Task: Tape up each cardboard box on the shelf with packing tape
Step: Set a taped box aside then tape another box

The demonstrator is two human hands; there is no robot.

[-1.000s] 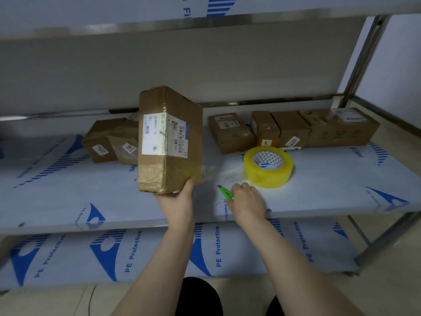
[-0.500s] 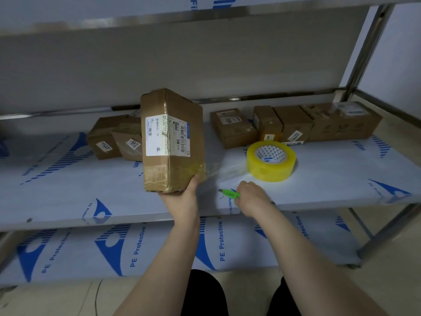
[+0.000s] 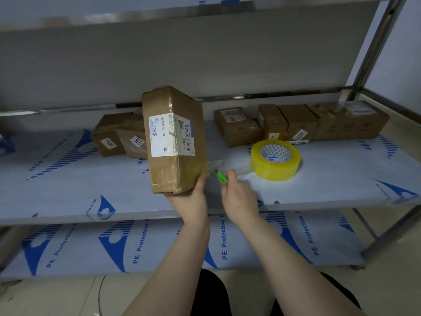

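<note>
Left hand [image 3: 189, 201] grips the box [image 3: 175, 142] from below, holding it on end over the shelf [image 3: 68, 190], left of the tape roll [image 3: 275, 159]. Right hand [image 3: 239, 199] pinches a green cutter [image 3: 222, 177], its tip at the clear strip [image 3: 227, 166] stretched from box to roll. I'd keep the strip taut, slice close to the box edge, then press the loose end flat.

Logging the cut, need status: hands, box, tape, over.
Left hand grips the upended cardboard box at its lower end. Right hand holds green cutter at the tape strip stretched from box to tape roll. Nothing in the way.
</note>
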